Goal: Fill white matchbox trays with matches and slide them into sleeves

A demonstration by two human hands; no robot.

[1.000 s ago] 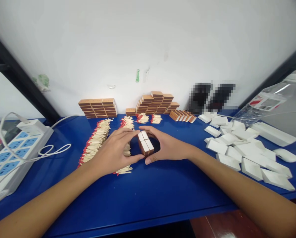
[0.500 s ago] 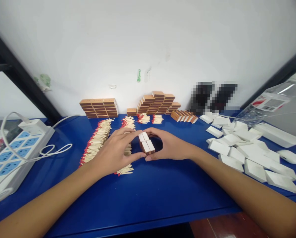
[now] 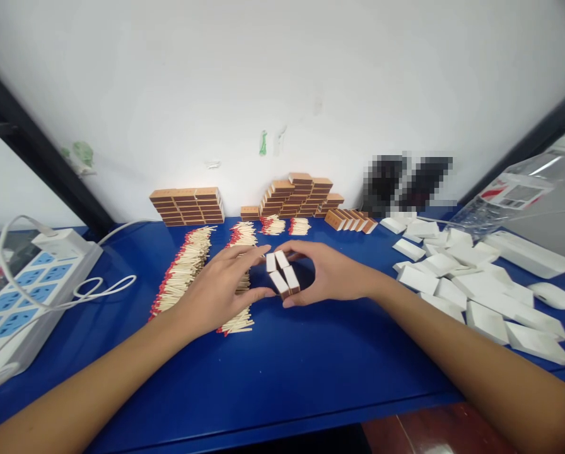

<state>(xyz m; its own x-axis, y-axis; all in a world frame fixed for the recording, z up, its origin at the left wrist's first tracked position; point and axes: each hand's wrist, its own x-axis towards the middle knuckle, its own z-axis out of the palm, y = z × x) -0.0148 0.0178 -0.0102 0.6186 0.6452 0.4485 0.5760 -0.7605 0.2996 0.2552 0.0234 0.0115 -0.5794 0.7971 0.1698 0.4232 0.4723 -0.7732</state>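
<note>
A small cluster of matchboxes (image 3: 283,276) stands on end over the blue table, white ends up and brown striking sides outward. My left hand (image 3: 226,277) closes on the cluster's left side, thumb near the front box and fingers at the back. From the other side my right hand (image 3: 327,274) curls around it, thumb at the front corner and fingertips at the rear. Narrow gaps show between the boxes. Beneath and beside my left hand lie rows of loose red-headed matches (image 3: 183,271), partly hidden by it.
Stacked matchboxes (image 3: 188,207) and a stepped stack (image 3: 296,195) stand against the wall. Leaning matchboxes (image 3: 351,221) sit right of these. White box trays (image 3: 453,271) are heaped at right near a plastic bottle (image 3: 514,189). A power strip (image 3: 41,284) with cables lies left.
My hands have parted slightly, and the matchboxes between them have spread, with gaps opening where they sat flush. My right hand has shifted a little to the right.
</note>
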